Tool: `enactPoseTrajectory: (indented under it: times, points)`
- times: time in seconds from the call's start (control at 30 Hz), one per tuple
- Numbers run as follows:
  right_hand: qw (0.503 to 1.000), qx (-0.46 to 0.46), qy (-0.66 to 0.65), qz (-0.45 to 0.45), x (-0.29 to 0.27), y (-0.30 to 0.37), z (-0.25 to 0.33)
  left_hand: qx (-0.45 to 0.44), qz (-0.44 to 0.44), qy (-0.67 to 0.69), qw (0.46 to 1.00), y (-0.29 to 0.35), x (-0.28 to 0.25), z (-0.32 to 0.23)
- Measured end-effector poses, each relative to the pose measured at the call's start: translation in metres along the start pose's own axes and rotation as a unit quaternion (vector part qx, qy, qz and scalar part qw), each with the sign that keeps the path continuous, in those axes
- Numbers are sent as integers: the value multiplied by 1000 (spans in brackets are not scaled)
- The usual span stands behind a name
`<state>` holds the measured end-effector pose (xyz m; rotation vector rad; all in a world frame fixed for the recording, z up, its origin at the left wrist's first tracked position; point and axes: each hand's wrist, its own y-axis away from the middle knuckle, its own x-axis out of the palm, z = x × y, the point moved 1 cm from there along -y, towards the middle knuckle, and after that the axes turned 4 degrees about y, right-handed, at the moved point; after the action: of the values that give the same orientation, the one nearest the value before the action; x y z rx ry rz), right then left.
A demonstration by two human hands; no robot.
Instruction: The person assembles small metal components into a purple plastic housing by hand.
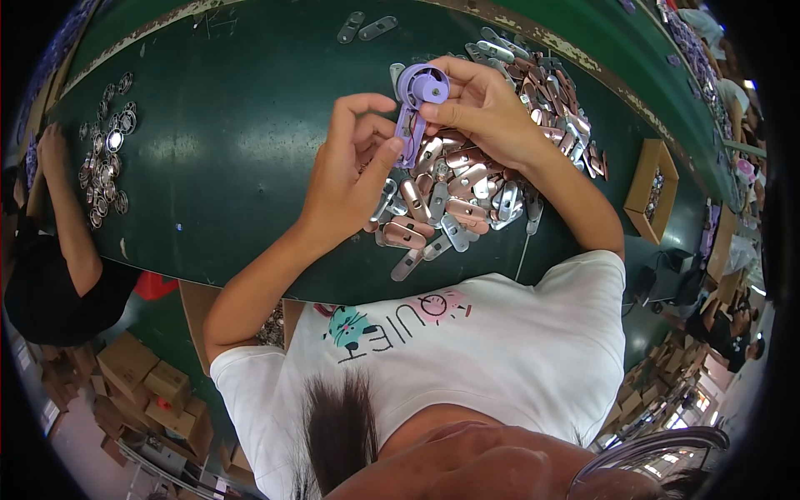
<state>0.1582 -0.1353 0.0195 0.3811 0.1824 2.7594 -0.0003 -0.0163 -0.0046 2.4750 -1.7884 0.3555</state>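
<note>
A purple plastic handheld fan housing [412,125] is held up over the green table, its round head uppermost and its narrow handle pointing down. Thin dark wires run along the open handle, and a small metal pin shows in the hub. My right hand [479,104] pinches the round head between thumb and fingers. With thumb and curled fingers, my left hand [354,162] grips the lower end of the handle; its index finger is lifted away. Below and behind both hands spreads a heap of silver and rose-coloured oblong metal covers [458,187].
Round silver metal rings [108,154] lie in a cluster at the left. Two oblong covers [367,28] lie apart at the far side. A cardboard box [650,190] with small parts stands at the right. Another person's arm [68,208] rests at the left table edge.
</note>
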Motion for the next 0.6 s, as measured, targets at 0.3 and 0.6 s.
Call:
enactPoseTrajectory:
  times: [0.3, 0.6]
  points:
    - [999, 18, 10, 43, -1, -4, 4, 56, 27, 32, 998, 2, 7, -6]
    - [992, -123, 19, -36, -3, -1, 14, -33, 58, 12, 998, -9, -12, -9]
